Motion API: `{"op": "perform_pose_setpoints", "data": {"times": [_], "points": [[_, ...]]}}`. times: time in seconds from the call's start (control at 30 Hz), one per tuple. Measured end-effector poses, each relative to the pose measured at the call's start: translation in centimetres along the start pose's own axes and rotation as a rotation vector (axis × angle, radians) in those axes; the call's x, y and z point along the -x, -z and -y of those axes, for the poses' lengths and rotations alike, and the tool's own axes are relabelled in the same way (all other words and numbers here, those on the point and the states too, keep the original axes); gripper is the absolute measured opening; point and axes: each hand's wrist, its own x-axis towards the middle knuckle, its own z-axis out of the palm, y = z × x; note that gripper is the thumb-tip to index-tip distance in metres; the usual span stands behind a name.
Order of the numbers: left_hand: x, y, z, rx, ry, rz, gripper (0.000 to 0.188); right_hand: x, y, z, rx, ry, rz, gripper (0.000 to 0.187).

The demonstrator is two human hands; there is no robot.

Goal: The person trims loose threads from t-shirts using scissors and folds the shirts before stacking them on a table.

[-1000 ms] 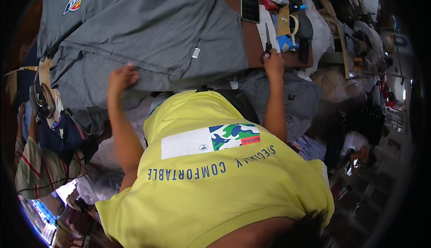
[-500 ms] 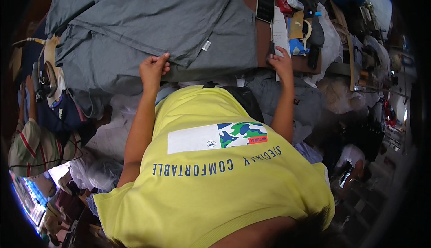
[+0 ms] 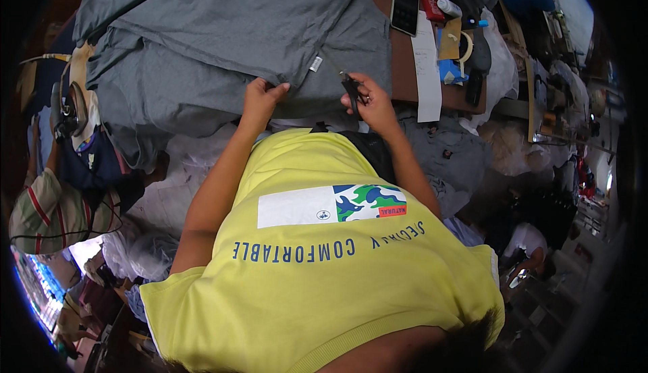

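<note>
Grey shirts (image 3: 202, 42) lie spread over the table in front of me. My left hand (image 3: 262, 101) pinches the near edge of the top grey shirt between thumb and fingers. A small white label (image 3: 315, 64) sticks up from the cloth just beyond that hand. To the right of it, my right hand (image 3: 371, 105) is closed around the black handles of scissors (image 3: 352, 91). Their blades point up and left, toward the label, and stand a little apart from it.
On the brown tabletop (image 3: 403, 69) at the right lie a phone (image 3: 405, 11), a paper strip (image 3: 426, 69), a tape roll (image 3: 466, 47) and a white bottle (image 3: 449, 7). An iron (image 3: 79, 110) stands at the left, beside a person in a striped shirt (image 3: 47, 211).
My right hand has picked the scissors up off the paper strip and brought them left, over the grey cloth. My left hand has shifted slightly right along the shirt's edge.
</note>
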Motion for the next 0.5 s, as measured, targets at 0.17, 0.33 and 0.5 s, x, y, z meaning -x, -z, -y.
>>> {"op": "perform_pose_setpoints", "data": {"times": [0.17, 0.33, 0.5], "points": [[1.0, -0.7, -1.4, 0.513, 0.053, 0.054, 0.019, 0.9, -1.6, 2.9, 0.41, 0.018, 0.001, 0.055], [1.0, -0.4, -0.9, 0.561, 0.075, 0.085, 0.019, 0.7, -1.2, 3.0, 0.502, -0.108, 0.096, 0.061], [1.2, -0.5, -1.2, 0.558, 0.047, 0.098, 0.017, -0.2, -1.8, 4.2, 0.601, -0.155, 0.164, 0.061]]}}
